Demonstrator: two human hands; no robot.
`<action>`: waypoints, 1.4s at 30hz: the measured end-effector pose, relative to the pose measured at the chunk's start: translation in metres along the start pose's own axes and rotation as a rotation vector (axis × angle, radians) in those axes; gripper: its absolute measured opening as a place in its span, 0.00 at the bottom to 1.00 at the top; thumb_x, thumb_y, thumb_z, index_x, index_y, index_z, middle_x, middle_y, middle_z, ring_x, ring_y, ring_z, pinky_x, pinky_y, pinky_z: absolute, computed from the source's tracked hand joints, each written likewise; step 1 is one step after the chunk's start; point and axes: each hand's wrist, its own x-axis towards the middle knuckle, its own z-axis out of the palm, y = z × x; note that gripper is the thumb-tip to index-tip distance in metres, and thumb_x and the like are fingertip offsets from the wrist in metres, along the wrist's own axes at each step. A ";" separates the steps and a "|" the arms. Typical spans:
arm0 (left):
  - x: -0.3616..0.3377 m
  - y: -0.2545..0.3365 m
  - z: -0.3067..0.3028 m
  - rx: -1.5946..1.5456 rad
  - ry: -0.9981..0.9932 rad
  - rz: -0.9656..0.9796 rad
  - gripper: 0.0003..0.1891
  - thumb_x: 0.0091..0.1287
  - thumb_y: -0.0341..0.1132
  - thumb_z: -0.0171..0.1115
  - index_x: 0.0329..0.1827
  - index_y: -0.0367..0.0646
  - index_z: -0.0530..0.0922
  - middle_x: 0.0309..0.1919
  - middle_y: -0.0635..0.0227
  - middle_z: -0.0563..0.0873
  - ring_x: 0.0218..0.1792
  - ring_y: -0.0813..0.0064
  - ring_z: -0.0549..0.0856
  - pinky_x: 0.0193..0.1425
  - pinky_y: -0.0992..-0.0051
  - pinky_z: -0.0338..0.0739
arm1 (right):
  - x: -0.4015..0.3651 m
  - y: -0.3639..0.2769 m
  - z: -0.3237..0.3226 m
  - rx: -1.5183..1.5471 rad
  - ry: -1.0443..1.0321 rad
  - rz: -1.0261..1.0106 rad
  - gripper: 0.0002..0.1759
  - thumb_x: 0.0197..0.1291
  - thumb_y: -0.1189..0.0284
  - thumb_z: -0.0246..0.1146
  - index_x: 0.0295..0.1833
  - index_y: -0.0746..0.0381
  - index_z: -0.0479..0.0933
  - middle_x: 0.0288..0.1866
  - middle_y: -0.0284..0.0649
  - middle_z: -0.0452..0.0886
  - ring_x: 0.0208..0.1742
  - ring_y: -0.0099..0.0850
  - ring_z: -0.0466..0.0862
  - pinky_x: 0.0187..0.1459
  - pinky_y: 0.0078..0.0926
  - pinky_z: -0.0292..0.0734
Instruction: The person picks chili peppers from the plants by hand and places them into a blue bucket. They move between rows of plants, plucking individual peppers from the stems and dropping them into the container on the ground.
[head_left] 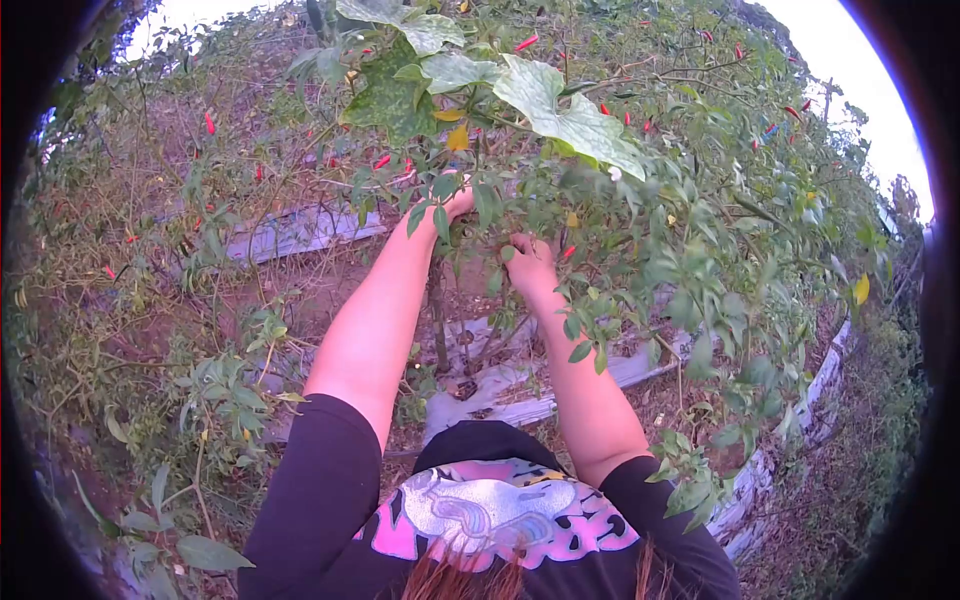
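Note:
Both my arms reach forward into a chili pepper plant [485,205]. My left hand [458,200] is up among its leaves, where foliage covers most of the fingers. Lower and to the right, my right hand [532,265] is closed, its fingers curled in at the stems. What it holds, if anything, is too small to make out. A red chili [569,251] hangs just right of my right hand. Another red chili [382,161] shows to the left of my left hand, beyond the leaves.
Large pale-green leaves [565,115] hang over the top of the plant. Dense pepper bushes with scattered red chilies surround me. Torn plastic sheeting [300,236] lies along the ground, with another strip [745,500] at the right. A thin woody stem [438,320] rises between my arms.

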 end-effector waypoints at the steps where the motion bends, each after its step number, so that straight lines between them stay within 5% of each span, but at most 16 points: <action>1: 0.001 -0.001 0.001 -0.083 0.011 -0.035 0.15 0.65 0.40 0.54 0.41 0.35 0.79 0.36 0.64 0.84 0.37 0.73 0.81 0.41 0.73 0.76 | 0.003 0.005 0.000 0.046 -0.032 0.001 0.13 0.49 0.72 0.57 0.39 0.67 0.79 0.24 0.36 0.76 0.31 0.27 0.74 0.35 0.24 0.70; 2: 0.003 -0.004 0.001 -0.166 0.022 -0.070 0.14 0.65 0.39 0.55 0.41 0.35 0.79 0.36 0.64 0.84 0.37 0.73 0.81 0.42 0.73 0.76 | 0.003 0.007 0.002 0.053 0.010 -0.035 0.12 0.50 0.72 0.57 0.38 0.67 0.79 0.23 0.36 0.76 0.28 0.26 0.74 0.32 0.25 0.69; 4: -0.003 -0.007 -0.007 0.550 0.130 0.405 0.12 0.64 0.35 0.55 0.43 0.36 0.79 0.33 0.66 0.83 0.36 0.75 0.81 0.40 0.75 0.75 | 0.002 0.012 0.006 0.068 0.098 -0.105 0.12 0.51 0.70 0.57 0.36 0.66 0.79 0.21 0.36 0.75 0.22 0.25 0.73 0.27 0.26 0.69; 6: -0.010 0.003 -0.001 0.748 0.155 0.480 0.12 0.64 0.33 0.55 0.45 0.37 0.79 0.30 0.68 0.82 0.34 0.78 0.81 0.37 0.77 0.75 | 0.031 0.059 0.013 -0.050 0.176 -0.204 0.11 0.53 0.71 0.57 0.39 0.66 0.79 0.23 0.35 0.76 0.24 0.25 0.74 0.29 0.25 0.70; 8: -0.045 0.061 0.031 0.422 0.101 0.162 0.12 0.65 0.32 0.54 0.48 0.38 0.78 0.28 0.71 0.80 0.31 0.81 0.80 0.35 0.79 0.74 | 0.034 0.063 0.009 0.015 0.144 -0.142 0.11 0.54 0.72 0.57 0.41 0.66 0.78 0.26 0.35 0.77 0.27 0.25 0.75 0.33 0.23 0.71; 10: -0.055 0.065 0.034 0.315 0.331 0.395 0.12 0.66 0.32 0.54 0.50 0.39 0.78 0.28 0.72 0.80 0.30 0.83 0.79 0.33 0.80 0.73 | 0.005 0.021 -0.008 0.262 0.003 0.085 0.12 0.56 0.74 0.57 0.45 0.67 0.77 0.30 0.34 0.79 0.31 0.25 0.76 0.38 0.22 0.72; 16: -0.128 0.111 0.065 -0.086 0.691 0.573 0.15 0.68 0.40 0.54 0.48 0.37 0.77 0.30 0.69 0.82 0.31 0.78 0.79 0.38 0.79 0.72 | -0.031 0.013 -0.024 0.288 0.207 -0.302 0.14 0.63 0.72 0.54 0.54 0.60 0.70 0.33 0.32 0.78 0.25 0.16 0.72 0.22 0.14 0.64; 18: -0.154 0.110 0.081 -0.132 0.754 0.622 0.14 0.69 0.39 0.53 0.45 0.37 0.78 0.29 0.69 0.81 0.30 0.80 0.78 0.37 0.78 0.72 | -0.059 0.007 -0.031 0.458 0.212 -0.284 0.12 0.64 0.72 0.53 0.53 0.58 0.70 0.33 0.32 0.78 0.22 0.16 0.71 0.17 0.14 0.60; 20: -0.174 0.086 0.095 -0.104 0.687 0.377 0.12 0.70 0.39 0.51 0.40 0.39 0.76 0.27 0.71 0.79 0.28 0.84 0.76 0.33 0.80 0.70 | -0.086 0.002 -0.039 0.682 0.148 -0.185 0.11 0.66 0.71 0.52 0.53 0.57 0.70 0.33 0.32 0.77 0.21 0.17 0.70 0.14 0.14 0.58; 22: -0.192 0.094 0.127 -0.556 0.379 0.354 0.10 0.70 0.38 0.51 0.36 0.41 0.75 0.26 0.72 0.78 0.27 0.85 0.74 0.31 0.82 0.68 | -0.108 0.004 -0.050 0.949 0.013 0.005 0.11 0.67 0.70 0.51 0.54 0.56 0.68 0.33 0.32 0.76 0.20 0.19 0.69 0.13 0.15 0.57; 24: -0.194 0.090 0.152 -0.456 0.264 0.306 0.07 0.70 0.35 0.52 0.38 0.42 0.74 0.27 0.75 0.77 0.21 0.89 0.69 0.26 0.86 0.64 | -0.120 0.013 -0.054 1.088 -0.009 0.090 0.10 0.67 0.70 0.50 0.53 0.55 0.68 0.34 0.32 0.76 0.21 0.20 0.70 0.13 0.14 0.57; 28: -0.159 0.074 0.185 -0.062 0.162 0.322 0.09 0.65 0.38 0.57 0.38 0.40 0.77 0.28 0.73 0.81 0.26 0.87 0.74 0.30 0.84 0.68 | -0.131 0.028 -0.060 1.306 -0.055 0.174 0.07 0.68 0.70 0.49 0.49 0.55 0.67 0.35 0.32 0.75 0.21 0.21 0.69 0.13 0.13 0.57; 32: -0.130 0.094 0.197 0.157 0.087 0.157 0.14 0.62 0.42 0.61 0.36 0.38 0.81 0.28 0.70 0.83 0.30 0.83 0.78 0.35 0.80 0.71 | -0.135 0.032 -0.066 1.308 -0.052 0.269 0.06 0.67 0.69 0.50 0.47 0.55 0.67 0.33 0.33 0.74 0.21 0.23 0.69 0.13 0.14 0.58; 33: -0.119 0.090 0.200 0.209 0.085 0.140 0.18 0.56 0.49 0.61 0.35 0.43 0.83 0.29 0.63 0.86 0.34 0.70 0.85 0.41 0.72 0.76 | -0.135 0.036 -0.067 1.306 -0.059 0.278 0.06 0.67 0.69 0.50 0.48 0.55 0.67 0.32 0.33 0.73 0.21 0.23 0.69 0.13 0.14 0.58; 42: -0.114 0.089 0.206 0.278 -0.050 -0.051 0.12 0.52 0.42 0.58 0.32 0.47 0.84 0.23 0.71 0.85 0.30 0.72 0.85 0.38 0.75 0.77 | -0.138 0.032 -0.078 1.191 0.001 0.371 0.08 0.66 0.67 0.53 0.48 0.57 0.68 0.30 0.30 0.70 0.23 0.23 0.69 0.15 0.14 0.57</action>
